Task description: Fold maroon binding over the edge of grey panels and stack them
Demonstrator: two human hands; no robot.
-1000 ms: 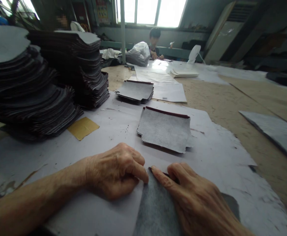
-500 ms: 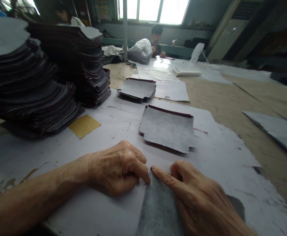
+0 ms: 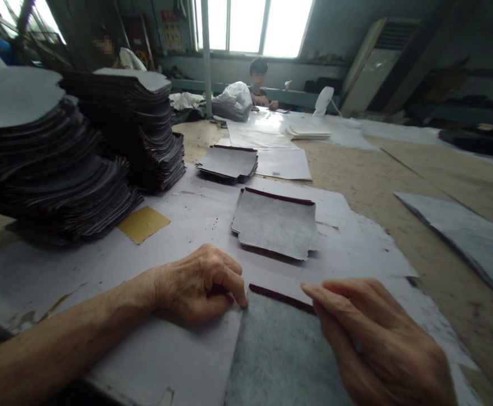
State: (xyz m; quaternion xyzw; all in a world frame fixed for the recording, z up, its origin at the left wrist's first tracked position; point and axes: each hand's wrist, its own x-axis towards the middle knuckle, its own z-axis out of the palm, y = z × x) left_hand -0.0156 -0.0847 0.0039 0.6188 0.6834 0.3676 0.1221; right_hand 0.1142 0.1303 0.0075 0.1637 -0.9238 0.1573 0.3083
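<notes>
A grey sheet piece (image 3: 280, 349) with a dark red folded strip (image 3: 278, 296) along its far edge lies in front of me on white paper. My left hand (image 3: 206, 285) is closed, its fingers curled, with the index fingertip pressed down at the piece's far left corner. My right hand (image 3: 373, 332) rests over the right part of the piece, its fingers stretched out and the index fingertip by the strip. The strip's right end is hidden under it. Just beyond lies a small pile of similar grey pieces (image 3: 275, 223) with dark red edges.
Another pile of grey pieces (image 3: 228, 162) lies farther back. Two tall stacks of dark sheets, one nearer (image 3: 39, 175) and one behind (image 3: 145, 129), stand at the left. A yellow-brown square (image 3: 143, 224) lies beside them. A grey sheet (image 3: 461, 231) is at the right. Another person (image 3: 260, 84) sits across the table.
My right hand has slid right from the far left corner along the far edge, uncovering the dark red strip. My left hand stays at the corner. The view has shifted slightly.
</notes>
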